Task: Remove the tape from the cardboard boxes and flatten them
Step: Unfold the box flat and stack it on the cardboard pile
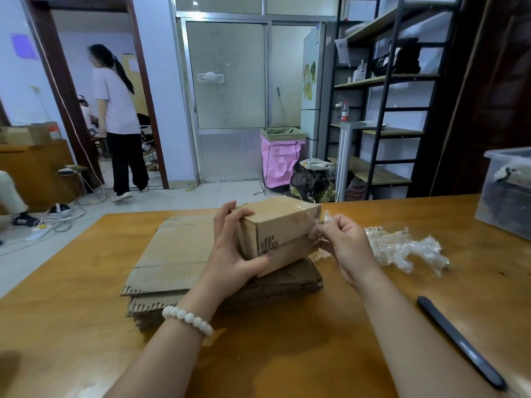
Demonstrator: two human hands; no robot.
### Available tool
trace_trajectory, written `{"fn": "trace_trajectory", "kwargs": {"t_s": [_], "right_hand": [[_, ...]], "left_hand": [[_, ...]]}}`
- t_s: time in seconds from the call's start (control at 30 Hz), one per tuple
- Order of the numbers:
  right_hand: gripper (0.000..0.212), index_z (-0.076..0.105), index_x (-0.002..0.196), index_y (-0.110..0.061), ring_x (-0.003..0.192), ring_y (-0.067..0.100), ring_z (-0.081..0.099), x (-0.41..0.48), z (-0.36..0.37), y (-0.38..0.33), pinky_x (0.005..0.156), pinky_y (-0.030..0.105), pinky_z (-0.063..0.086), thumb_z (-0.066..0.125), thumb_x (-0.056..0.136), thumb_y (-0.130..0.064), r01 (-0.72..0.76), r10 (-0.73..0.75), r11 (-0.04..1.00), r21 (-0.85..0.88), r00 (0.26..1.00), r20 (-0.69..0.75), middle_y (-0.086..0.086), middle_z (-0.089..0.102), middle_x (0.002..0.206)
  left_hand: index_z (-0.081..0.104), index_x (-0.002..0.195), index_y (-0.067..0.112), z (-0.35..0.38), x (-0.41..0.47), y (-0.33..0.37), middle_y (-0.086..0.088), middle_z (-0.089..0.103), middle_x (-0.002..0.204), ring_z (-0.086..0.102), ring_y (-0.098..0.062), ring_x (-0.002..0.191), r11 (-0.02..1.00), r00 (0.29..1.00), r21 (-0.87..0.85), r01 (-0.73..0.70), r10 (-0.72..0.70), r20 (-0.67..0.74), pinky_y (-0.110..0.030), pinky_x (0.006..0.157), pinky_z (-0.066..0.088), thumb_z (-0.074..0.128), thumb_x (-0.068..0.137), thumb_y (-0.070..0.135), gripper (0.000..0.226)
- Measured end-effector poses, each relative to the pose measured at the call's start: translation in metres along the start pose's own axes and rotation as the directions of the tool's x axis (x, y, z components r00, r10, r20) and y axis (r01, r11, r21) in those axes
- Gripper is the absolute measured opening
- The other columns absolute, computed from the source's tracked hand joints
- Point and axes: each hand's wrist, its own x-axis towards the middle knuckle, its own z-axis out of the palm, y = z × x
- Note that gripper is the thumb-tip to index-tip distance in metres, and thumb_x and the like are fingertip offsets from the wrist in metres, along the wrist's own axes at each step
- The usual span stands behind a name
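The left hand clasps the small cardboard box at its near-left corner, fingers curled over the top edge and the thumb pressed against the front face just below the printed mark, so the box sits firmly in its grasp and tilted, its right end raised toward the far side. Directly under that grasp lies a stack of flattened boxes, spread out to the left of the hand and beneath it, with the held box resting on or just above the top sheet; which of the two cannot be told. At the box's right end the right hand is closed in a pinch, fingertips drawn together on a strip of clear tape that runs from the pinch up over the box's top right corner, where it clings to the cardboard. The pinch sits just beside the box's end face, touching the tape and close against the cardboard. To the right of the right hand, near it on the wooden table, lies a crumpled heap of removed tape, glossy and tangled. Nearer the person and further right of that hand a dark pen-like tool lies flat on the table, well apart from both hands. A white bead bracelet circles the left wrist. At the table's far right edge, well beyond the right hand, stands a translucent plastic bin.
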Motion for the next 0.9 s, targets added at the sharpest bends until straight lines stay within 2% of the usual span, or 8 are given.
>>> {"fn": "trace_trajectory", "kwargs": {"t_s": [0.17,0.2,0.3,0.37,0.53,0.7,0.8,0.9], "right_hand": [[0.005,0.047,0.086,-0.005,0.068,0.018,0.057,-0.001,-0.003,-0.006,0.080,0.043,0.043,0.050,0.082,-0.005,-0.100,0.059,0.940,0.325,0.989,0.134,0.010,0.060,0.078],[0.022,0.043,0.094,-0.007,0.073,0.020,0.057,-0.002,-0.006,-0.006,0.084,0.046,0.041,0.055,0.077,-0.015,-0.136,0.073,0.929,0.345,0.979,0.190,0.011,0.058,0.087],[0.052,0.042,0.100,-0.015,0.074,0.017,0.058,-0.006,-0.006,-0.006,0.079,0.037,0.048,0.068,0.072,-0.049,-0.114,0.106,0.993,0.022,0.972,0.211,0.006,0.057,0.091],[0.046,0.047,0.097,-0.017,0.067,0.013,0.050,-0.006,-0.005,-0.004,0.062,0.022,0.046,0.069,0.077,-0.051,0.056,-0.034,0.959,-0.278,0.996,0.082,0.002,0.050,0.080],[0.020,0.061,0.092,-0.005,0.083,0.015,0.050,0.002,-0.006,0.002,0.069,0.015,0.037,0.072,0.082,-0.018,0.463,-0.542,0.561,-0.686,0.832,0.118,-0.001,0.051,0.089],[0.026,0.063,0.076,-0.001,0.082,0.019,0.049,0.002,0.002,0.006,0.061,0.011,0.032,0.051,0.090,-0.021,0.498,-0.656,0.281,-0.821,0.724,0.214,0.009,0.053,0.089],[0.019,0.058,0.070,-0.001,0.071,0.010,0.045,0.001,0.010,0.005,0.058,0.010,0.035,0.053,0.087,-0.006,0.486,-0.652,0.416,-0.768,0.748,0.120,0.007,0.048,0.091],[0.024,0.052,0.063,-0.005,0.076,-0.004,0.046,0.000,0.014,0.003,0.064,0.003,0.036,0.058,0.085,0.002,0.381,-0.534,0.675,-0.632,0.843,-0.062,0.003,0.047,0.095]], "left_hand": [[0.041,0.114,0.046,-0.002,-0.003,-0.003,0.026,0.015,0.140,0.016,0.020,0.128,0.999,0.999,-0.027,0.023,-0.022,0.029,-0.042,0.112,0.035,0.070,0.055,0.044,0.066],[0.038,0.112,0.051,0.000,-0.004,-0.003,0.028,0.012,0.140,0.016,0.016,0.130,1.000,0.999,-0.006,0.015,-0.015,0.035,-0.042,0.112,0.035,0.070,0.056,0.045,0.065],[0.029,0.107,0.062,0.002,-0.007,-0.005,0.031,0.007,0.137,0.013,0.005,0.134,0.997,0.998,0.071,-0.029,0.025,0.054,-0.033,0.113,0.026,0.068,0.056,0.048,0.065],[0.023,0.106,0.066,0.004,-0.008,-0.004,0.034,0.005,0.133,0.009,0.005,0.134,0.993,0.996,0.108,-0.050,0.042,0.074,-0.033,0.113,0.026,0.068,0.057,0.049,0.068],[0.018,0.105,0.070,0.005,-0.009,-0.002,0.035,0.001,0.131,0.007,0.008,0.130,0.986,0.994,0.154,-0.060,0.045,0.098,-0.030,0.112,0.026,0.065,0.059,0.052,0.069],[0.020,0.105,0.068,0.007,-0.008,-0.003,0.034,0.004,0.131,0.009,0.007,0.131,0.983,0.995,0.175,-0.063,0.048,0.090,-0.021,0.111,0.021,0.064,0.060,0.053,0.064],[0.024,0.106,0.064,0.010,-0.010,-0.002,0.036,0.007,0.128,0.010,0.006,0.132,0.985,0.995,0.158,-0.075,0.064,0.073,-0.009,0.107,0.016,0.064,0.059,0.051,0.063],[0.023,0.105,0.069,0.011,-0.009,-0.003,0.036,0.008,0.128,0.010,0.010,0.130,0.990,0.996,0.130,-0.061,0.053,0.069,-0.021,0.110,0.022,0.066,0.058,0.050,0.066]]}}
